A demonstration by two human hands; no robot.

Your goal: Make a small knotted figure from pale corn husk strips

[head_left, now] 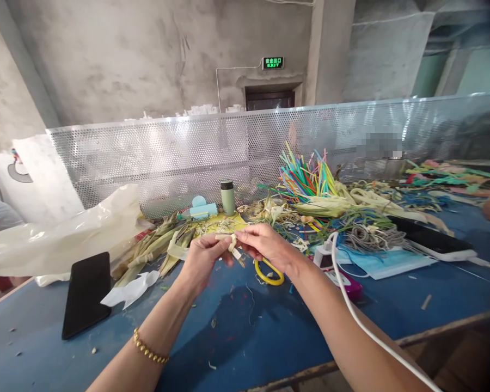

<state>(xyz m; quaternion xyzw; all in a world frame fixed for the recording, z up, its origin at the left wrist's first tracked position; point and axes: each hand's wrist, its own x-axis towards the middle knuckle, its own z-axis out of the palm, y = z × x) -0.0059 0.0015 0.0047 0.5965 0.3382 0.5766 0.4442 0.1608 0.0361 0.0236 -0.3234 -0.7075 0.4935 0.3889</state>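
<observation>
Above the blue table, my left hand (204, 260) pinches one end of a small pale knotted strip (232, 243), which looks like corn husk. My right hand (267, 246) meets it from the other side, thumb and forefinger closed on the same piece. A short white end hangs below the knot. Just under my right hand shows a yellow loop handle (270, 273), like that of scissors; whether the hand holds it or it lies on the table I cannot tell. Left of my hands lie dry corn husks (147, 250) and a white scrap (133, 288).
A black phone (86, 294) lies at left beside a plastic bag (73, 234). Behind my hands stand a green bottle (227, 198) and colourful pipe cleaners (306, 177). At right are a blue mask (392, 263), a power bank (453, 249) and a white cable (345, 294) crossing my right arm.
</observation>
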